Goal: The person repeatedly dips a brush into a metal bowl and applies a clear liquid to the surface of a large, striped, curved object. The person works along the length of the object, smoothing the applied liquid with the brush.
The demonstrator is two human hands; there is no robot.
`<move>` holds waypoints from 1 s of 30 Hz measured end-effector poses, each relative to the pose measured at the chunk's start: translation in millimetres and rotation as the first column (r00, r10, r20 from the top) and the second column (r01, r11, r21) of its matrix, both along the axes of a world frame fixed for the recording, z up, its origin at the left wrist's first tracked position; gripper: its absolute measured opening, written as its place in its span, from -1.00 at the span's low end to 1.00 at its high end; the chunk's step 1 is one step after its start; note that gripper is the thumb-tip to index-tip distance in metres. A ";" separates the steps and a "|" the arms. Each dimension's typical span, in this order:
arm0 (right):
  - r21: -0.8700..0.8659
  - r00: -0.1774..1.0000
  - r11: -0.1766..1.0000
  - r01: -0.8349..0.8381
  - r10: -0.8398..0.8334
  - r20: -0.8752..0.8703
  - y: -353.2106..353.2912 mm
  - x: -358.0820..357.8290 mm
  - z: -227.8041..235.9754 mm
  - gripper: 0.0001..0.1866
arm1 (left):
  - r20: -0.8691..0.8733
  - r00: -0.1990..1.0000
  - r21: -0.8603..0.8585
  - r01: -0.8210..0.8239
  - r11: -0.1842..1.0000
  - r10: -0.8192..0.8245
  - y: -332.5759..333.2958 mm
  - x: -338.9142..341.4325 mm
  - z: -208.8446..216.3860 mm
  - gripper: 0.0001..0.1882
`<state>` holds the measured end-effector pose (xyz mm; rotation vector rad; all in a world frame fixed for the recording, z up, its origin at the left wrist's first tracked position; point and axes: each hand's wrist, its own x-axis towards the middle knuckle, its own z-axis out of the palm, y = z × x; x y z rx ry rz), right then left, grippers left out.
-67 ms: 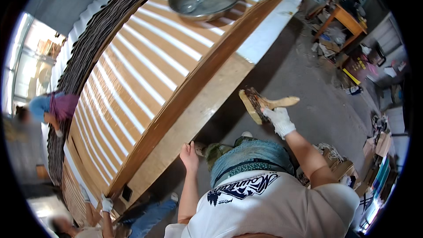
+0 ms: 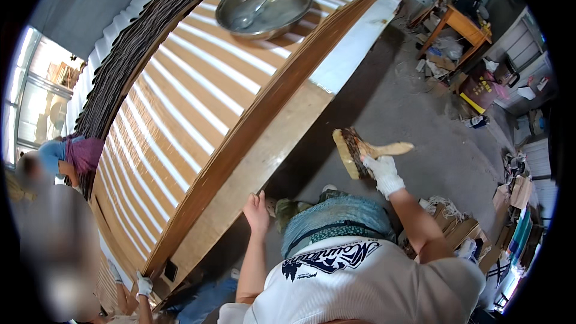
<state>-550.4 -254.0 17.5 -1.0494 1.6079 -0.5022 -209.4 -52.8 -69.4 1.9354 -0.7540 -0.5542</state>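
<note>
My right hand (image 2: 385,174), in a white knit glove, grips a wide brush (image 2: 351,155) with pale bristles and a stained head. The wooden handle sticks out to the right. It is held over the floor, apart from the bench. My bare left hand (image 2: 257,211) is closed at the front edge of the bench (image 2: 264,153); what its fingers hold, if anything, is hidden. On the bench lies a stack of brown sheets (image 2: 201,102) with glossy white stripes. A steel basin (image 2: 264,27) of cloudy liquid rests on it, a green-handled ladle (image 2: 261,3) inside.
Co-workers stand along the left side; a gloved hand (image 2: 144,285) of one touches the stack's near-left end. Dark layered sheets (image 2: 138,54) line the far side. A cluttered wooden table (image 2: 453,27) stands back right, with cardboard (image 2: 456,234) and scraps at right. A phone-like dark object (image 2: 171,272) lies on the bench.
The view has shifted slightly. The brush in my right hand has moved a little right, away from the bench. A blurred person now shows at the lower left.
</note>
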 end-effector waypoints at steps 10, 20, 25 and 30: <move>0.275 0.459 0.772 0.573 -0.580 0.673 -66.8 -113.2 4.8 -0.55 | -0.145 0.977 0.091 0.174 0.981 -0.159 -226.1 -26.2 108.7 -0.33; 0.362 0.305 0.809 0.464 -0.529 0.792 -310.1 -74.2 9.5 -0.42 | -0.346 0.930 -0.413 -0.272 0.869 0.127 -488.8 67.3 98.9 -0.60; 0.411 0.637 0.838 0.358 -0.541 0.548 -425.2 -36.7 66.4 -0.44 | -0.413 0.833 -0.301 -0.507 0.808 0.368 -548.8 113.7 80.8 -0.76; 0.252 0.621 0.965 0.068 -0.238 0.747 -544.8 34.2 67.4 -0.48 | -0.475 0.812 -0.116 -0.439 0.891 0.339 -574.7 173.3 92.9 -0.42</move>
